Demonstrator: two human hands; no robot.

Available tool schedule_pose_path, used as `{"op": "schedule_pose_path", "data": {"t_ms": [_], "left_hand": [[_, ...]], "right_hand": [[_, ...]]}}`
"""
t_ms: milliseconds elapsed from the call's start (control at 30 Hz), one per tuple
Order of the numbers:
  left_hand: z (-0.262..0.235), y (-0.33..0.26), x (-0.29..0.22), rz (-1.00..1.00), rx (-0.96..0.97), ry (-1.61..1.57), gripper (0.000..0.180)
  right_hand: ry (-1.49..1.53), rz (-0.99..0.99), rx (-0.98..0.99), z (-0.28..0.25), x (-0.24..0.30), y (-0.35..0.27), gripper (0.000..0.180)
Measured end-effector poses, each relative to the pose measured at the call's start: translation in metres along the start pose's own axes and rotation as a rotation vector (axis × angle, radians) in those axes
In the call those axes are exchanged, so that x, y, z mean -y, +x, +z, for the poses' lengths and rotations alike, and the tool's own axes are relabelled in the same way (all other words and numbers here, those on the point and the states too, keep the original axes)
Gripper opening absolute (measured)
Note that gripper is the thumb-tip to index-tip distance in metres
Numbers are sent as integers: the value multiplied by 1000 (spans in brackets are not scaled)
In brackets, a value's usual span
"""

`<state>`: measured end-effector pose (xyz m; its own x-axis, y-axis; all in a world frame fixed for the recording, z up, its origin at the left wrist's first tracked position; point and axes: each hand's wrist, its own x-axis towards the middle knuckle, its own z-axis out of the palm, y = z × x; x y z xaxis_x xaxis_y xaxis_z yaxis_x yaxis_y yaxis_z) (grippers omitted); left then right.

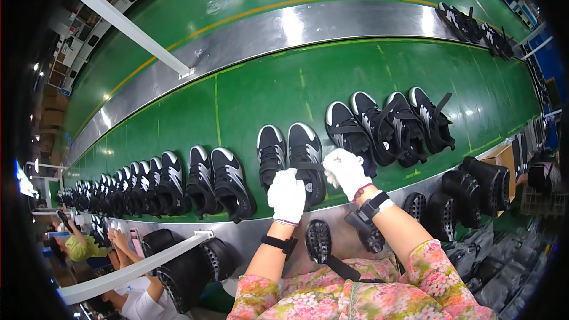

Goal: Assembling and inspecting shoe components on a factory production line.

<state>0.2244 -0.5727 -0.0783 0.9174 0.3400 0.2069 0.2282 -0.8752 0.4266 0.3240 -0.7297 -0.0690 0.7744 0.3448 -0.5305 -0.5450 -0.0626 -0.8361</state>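
A pair of black sneakers with silver-white toes and stripes stands before me on the green belt: a left sneaker and a right sneaker. A black strap stretches sideways across the right one. My right hand, in a white glove, pinches the strap's right end. My left hand, also gloved, is closed at the strap's left end, over the pair's near part; its exact grip is partly hidden. The heel of the right sneaker shows between my hands.
More sneakers line the belt to the left, and several with loose straps stand to the right. Black shoe-shaped forms sit along the near metal edge. A white post and other people are at lower left.
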Motion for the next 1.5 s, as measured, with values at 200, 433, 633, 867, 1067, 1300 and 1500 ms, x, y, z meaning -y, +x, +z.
{"op": "schedule_pose_path", "data": {"t_ms": [200, 433, 633, 867, 1067, 1300, 1500], "left_hand": [[5, 3, -8, -97, 18, -18, 26], [5, 12, -2, -106, -37, -9, 24], [-24, -9, -13, -25, -49, -57, 29], [-36, -115, -17, -242, 462, -147, 31], [-14, -161, -15, -306, 433, -194, 47], [-15, -155, -13, -338, 473, -242, 41], [-39, -118, -9, -372, 578, -466, 35]], "right_hand": [[-23, 78, -22, 16, -26, -9, 10], [-415, -124, -68, -6, -29, -35, 16], [-733, -281, 171, -33, -20, -101, 19], [-950, -508, 523, -38, -57, -162, 19], [-1277, -569, 616, -19, -70, -183, 25], [-1309, -517, 509, -14, -77, -191, 25], [-1111, -366, 564, -36, -20, -202, 29]]}}
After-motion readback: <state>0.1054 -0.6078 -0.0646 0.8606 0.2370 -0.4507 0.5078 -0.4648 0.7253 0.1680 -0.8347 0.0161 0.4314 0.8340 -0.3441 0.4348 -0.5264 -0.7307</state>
